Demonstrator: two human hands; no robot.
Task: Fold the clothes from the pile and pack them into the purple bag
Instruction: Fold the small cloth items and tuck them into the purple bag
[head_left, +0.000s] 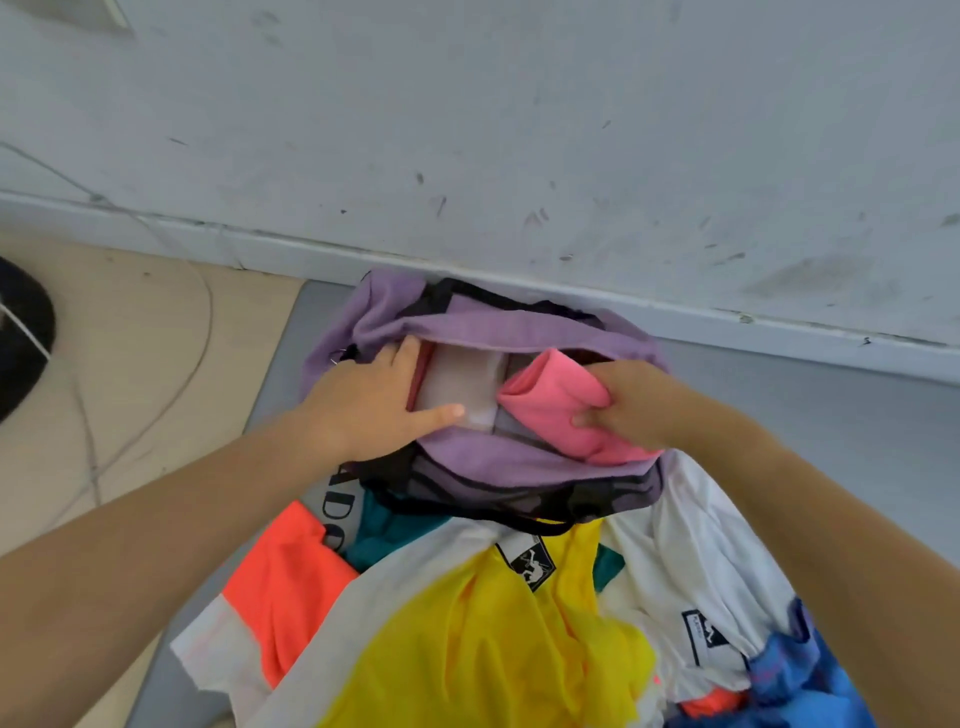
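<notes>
The purple bag (467, 327) lies open against the wall, with black straps around it. Inside it lies a pale folded garment (457, 379). My left hand (374, 400) rests on the bag's left opening, fingers reaching in, thumb stretched across the near rim. My right hand (623, 405) grips a folded pink garment (550, 410) at the right side of the opening, half in the bag. The pile of clothes (493, 623) lies just in front of the bag: yellow, white, orange, teal and blue pieces.
A scuffed white wall (519, 130) with a baseboard runs right behind the bag. The clothes lie on a grey mat (831, 405); beige tiled floor (130, 364) with thin cables is to the left, and a dark object (21, 338) sits at the left edge.
</notes>
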